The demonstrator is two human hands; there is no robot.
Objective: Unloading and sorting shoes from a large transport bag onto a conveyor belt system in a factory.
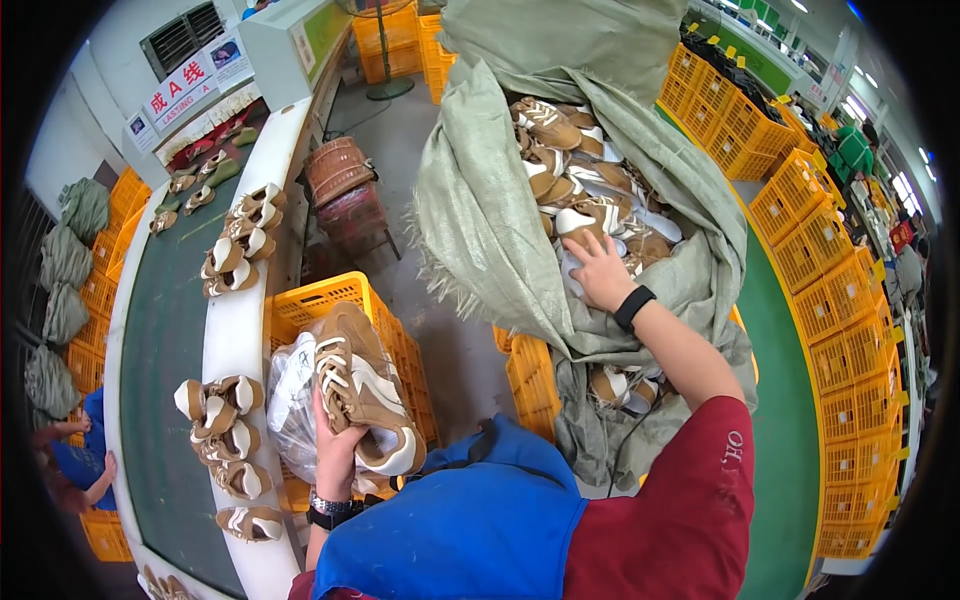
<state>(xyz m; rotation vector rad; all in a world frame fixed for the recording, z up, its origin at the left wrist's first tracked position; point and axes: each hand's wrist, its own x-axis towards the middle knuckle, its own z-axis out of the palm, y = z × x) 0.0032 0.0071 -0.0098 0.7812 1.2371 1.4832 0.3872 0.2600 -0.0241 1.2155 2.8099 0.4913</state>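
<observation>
1. The woven green sack (490, 200) bulked largest at one o'clock, its mouth folded open; good work there called for keeping the loose cloth clear of the right forearm (690, 355).
2. Inside it the shoe pile (545, 165) lay jumbled, so a lift straight up would likely have disturbed its neighbours least.
3. The right hand (602, 277), also near one o'clock, rested spread against a white-toed shoe (574, 222); whether it gripped the shoe could not be told. A hold around the firm sole seemed surest.
4. The left hand (340, 445) gripped a brown-and-white shoe (385, 400) at eight o'clock, possibly two together, which suggested a snug but gentle clasp.
5. Around these, yellow crate stacks (845, 300) lined two to four o'clock, well apart from both hands.
6. The desk (228, 335) ran from seven to ten o'clock, carrying grouped brown shoes (258, 243).
7. A yellow crate (405, 350) at eight o'clock stood beside the desk, partly hidden under the held shoe.
8. A clear plastic bag (292, 390) bunched just beside that shoe and could have caught it.
</observation>
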